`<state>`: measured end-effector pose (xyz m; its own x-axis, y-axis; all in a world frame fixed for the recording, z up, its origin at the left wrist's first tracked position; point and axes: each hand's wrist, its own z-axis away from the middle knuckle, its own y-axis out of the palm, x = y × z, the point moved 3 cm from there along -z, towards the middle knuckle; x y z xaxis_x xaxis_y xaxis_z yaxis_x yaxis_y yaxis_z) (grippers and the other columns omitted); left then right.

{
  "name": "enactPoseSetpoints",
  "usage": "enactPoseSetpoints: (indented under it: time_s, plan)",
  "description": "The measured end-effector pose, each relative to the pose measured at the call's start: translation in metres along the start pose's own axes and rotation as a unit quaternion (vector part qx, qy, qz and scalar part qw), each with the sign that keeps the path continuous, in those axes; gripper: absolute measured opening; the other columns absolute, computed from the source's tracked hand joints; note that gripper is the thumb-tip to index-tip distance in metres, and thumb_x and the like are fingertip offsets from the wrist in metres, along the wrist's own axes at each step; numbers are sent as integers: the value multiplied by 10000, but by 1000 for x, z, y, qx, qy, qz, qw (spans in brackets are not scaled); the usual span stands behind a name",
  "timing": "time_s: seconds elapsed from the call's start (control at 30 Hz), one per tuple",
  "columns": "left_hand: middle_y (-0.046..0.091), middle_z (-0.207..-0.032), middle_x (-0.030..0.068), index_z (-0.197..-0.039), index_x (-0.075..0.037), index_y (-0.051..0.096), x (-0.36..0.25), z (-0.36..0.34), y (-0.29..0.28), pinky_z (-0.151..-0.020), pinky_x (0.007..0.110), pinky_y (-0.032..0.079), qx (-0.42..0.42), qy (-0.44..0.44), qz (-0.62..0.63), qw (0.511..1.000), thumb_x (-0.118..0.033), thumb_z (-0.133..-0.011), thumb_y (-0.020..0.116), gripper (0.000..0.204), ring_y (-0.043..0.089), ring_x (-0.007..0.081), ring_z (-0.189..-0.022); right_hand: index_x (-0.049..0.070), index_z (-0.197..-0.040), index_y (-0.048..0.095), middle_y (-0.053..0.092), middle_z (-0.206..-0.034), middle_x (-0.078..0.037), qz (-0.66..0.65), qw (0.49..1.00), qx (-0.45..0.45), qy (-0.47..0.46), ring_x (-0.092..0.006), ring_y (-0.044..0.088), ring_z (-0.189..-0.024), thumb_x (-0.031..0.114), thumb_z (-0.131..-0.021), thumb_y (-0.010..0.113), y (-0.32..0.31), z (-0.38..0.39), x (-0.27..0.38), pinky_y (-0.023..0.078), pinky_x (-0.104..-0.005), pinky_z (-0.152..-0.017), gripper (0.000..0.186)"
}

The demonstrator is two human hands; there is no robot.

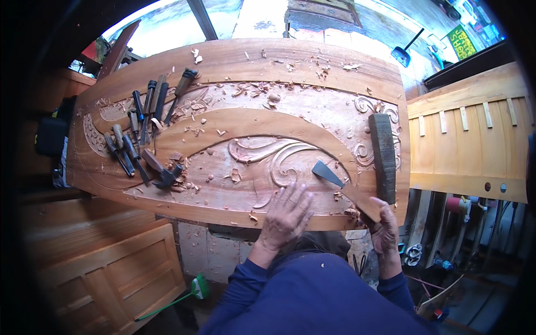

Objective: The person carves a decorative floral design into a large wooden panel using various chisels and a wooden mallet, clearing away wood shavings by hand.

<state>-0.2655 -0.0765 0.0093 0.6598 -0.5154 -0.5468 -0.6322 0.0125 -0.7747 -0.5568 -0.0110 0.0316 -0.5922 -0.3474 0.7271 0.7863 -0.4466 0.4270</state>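
A large carved wooden panel (240, 124) with scroll reliefs lies before me, strewn with curled shavings. My left hand (286, 216) rests by its near edge, fingers spread and holding nothing, just below a carved leaf scroll (282, 156). Gripped in my right hand (385, 228) is a wide-bladed chisel (360, 202) with a wooden handle. Its dark, flaring blade points away to the left over the recessed ground; whether the blade touches the wood I cannot tell. Beyond the right hand lies a long dark block (382, 157).
Several chisels (149, 100) lie at the panel's left, beside a hammer (167, 176) among shavings. A panelled door (114, 265) leans at lower left near a green broom (199, 286). Another wooden panel (469, 134) stands at right. A mirror (401, 54) shows beyond the far edge.
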Motion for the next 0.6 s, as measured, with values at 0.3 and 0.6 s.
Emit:
enactPoseSetpoints:
  time_s: [0.3,0.6]
  plan:
    - [764,-1122,139,-1192,-78,786,-22,22,20,-1097,509,564,-96,-62,116,987,-184,-957,746,261,730,380,-1184,33,-1634,444,702,-1200,-114,264,923,161,230,-127,694,-800,212,-1016,741,23,-25,12,556,-267,-653,708]
    - [689,-922,96,-938,-90,739,-81,-56,56,-838,438,551,-59,77,97,991,-388,-954,729,299,688,297,-914,39,-1397,510,546,-1283,-4,306,853,360,221,-109,495,-1232,138,-1063,677,-16,-24,2,397,-281,-1094,387]
